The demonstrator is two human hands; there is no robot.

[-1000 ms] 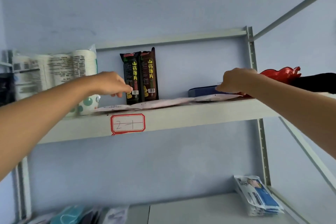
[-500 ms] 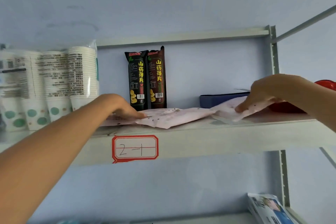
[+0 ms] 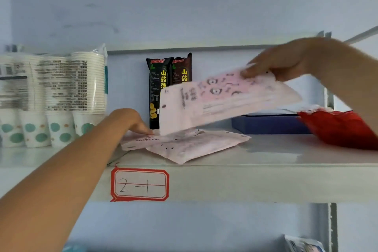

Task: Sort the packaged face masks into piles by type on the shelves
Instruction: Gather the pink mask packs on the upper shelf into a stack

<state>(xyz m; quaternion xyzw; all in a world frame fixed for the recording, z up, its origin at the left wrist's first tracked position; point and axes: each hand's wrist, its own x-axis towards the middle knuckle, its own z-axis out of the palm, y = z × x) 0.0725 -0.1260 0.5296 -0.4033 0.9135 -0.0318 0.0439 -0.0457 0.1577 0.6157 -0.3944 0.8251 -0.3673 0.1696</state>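
- The right hand [image 3: 280, 63] pinches a pink mask pack [image 3: 221, 98] by its top edge and holds it tilted above the shelf [image 3: 266, 180], probably to add it to the matching pile.
- The left hand [image 3: 131, 120] rests with fingers flat on the pink pile [image 3: 184, 143], apparently steadying it; blur hides the fingertips.
- Further back stand two snack packets [image 3: 161, 80]; paper cups [image 3: 51, 96] sit far left, a blue box [image 3: 266, 122] right.

The pink mask pack [image 3: 223, 100] I'm lifting blurs, hiding both snack packets' [image 3: 163, 80] lower halves; at five o'clock, a blue pack [image 3: 304, 245] is cropped.
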